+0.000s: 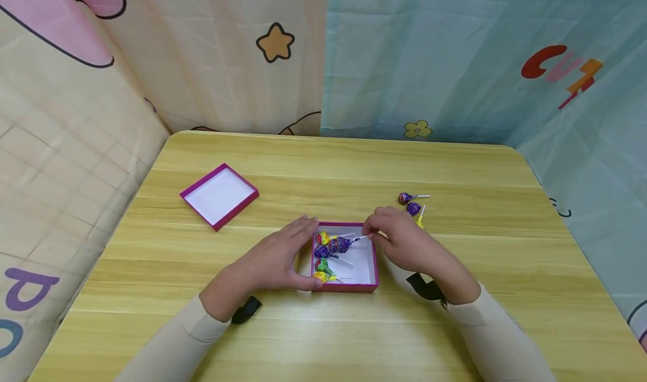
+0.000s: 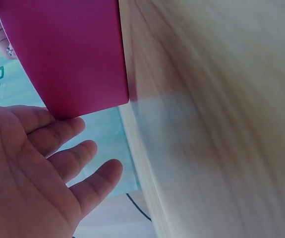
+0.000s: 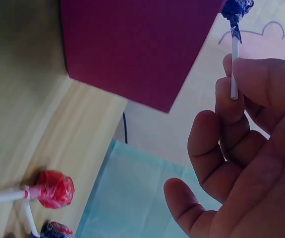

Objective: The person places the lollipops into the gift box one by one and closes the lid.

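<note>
My right hand (image 1: 399, 239) pinches the white stick of a purple-wrapped lollipop (image 1: 340, 245) between thumb and fingertips. The lollipop's head lies over the inside of a magenta box (image 1: 363, 268) with a white bottom. Along the box's left wall are several lollipops: a yellow one (image 1: 323, 237), a purple one (image 1: 320, 251), a green one (image 1: 323, 265) and an orange-yellow one (image 1: 321, 277). With fingers at the far left corner and thumb at the near one, my left hand (image 1: 275, 258) holds the box. The right wrist view shows the held stick (image 3: 235, 69) up close.
A second magenta tray-like piece, probably the lid (image 1: 235, 215), lies white inside up at the back left. Right of the box are a dark red-and-purple lollipop (image 1: 403, 198), a purple one (image 1: 413, 208) and a partly hidden yellow-wrapped one (image 1: 420, 220). Curtains hang behind the wooden table (image 1: 313, 337).
</note>
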`<state>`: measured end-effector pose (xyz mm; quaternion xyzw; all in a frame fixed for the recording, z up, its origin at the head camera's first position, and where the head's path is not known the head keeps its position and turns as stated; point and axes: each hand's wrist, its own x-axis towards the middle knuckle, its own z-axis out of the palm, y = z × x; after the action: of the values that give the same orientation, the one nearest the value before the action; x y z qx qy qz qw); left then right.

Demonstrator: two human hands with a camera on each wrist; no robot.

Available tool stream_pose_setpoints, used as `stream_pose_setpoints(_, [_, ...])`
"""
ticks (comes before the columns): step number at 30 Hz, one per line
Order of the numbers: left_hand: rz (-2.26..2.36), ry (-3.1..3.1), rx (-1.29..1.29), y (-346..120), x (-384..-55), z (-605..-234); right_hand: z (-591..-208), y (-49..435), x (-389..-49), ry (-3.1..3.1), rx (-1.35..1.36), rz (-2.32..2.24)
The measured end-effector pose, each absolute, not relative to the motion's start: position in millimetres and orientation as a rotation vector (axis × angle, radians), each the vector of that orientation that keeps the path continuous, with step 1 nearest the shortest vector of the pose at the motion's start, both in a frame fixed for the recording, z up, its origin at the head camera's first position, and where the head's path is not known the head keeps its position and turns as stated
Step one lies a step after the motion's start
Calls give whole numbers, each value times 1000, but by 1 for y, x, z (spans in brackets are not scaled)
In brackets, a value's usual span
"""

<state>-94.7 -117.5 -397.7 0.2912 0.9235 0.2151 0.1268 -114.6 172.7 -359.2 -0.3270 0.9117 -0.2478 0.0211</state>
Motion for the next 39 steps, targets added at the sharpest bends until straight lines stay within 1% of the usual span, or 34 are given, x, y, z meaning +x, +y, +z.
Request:
stream_pose_setpoints(4, [629, 2694, 855, -117, -95, -398, -362, 166, -111, 2850, -1034, -734])
stream_pose_setpoints(7, [631, 2703, 865, -117, -96, -398, -365, 162, -108, 2864, -998, -710])
stream_pose_setpoints(16, [648, 2691, 862, -117, -96, -398, -368, 157, -99, 2950, -781, -675])
stream_pose_setpoints(27, [644, 2689, 872, -117, -97, -399, -374, 152, -91, 2941, -749, -663])
stream_pose_setpoints(39, [659, 2686, 879, -118, -97, -400, -383, 141, -86, 2997, -732, -505])
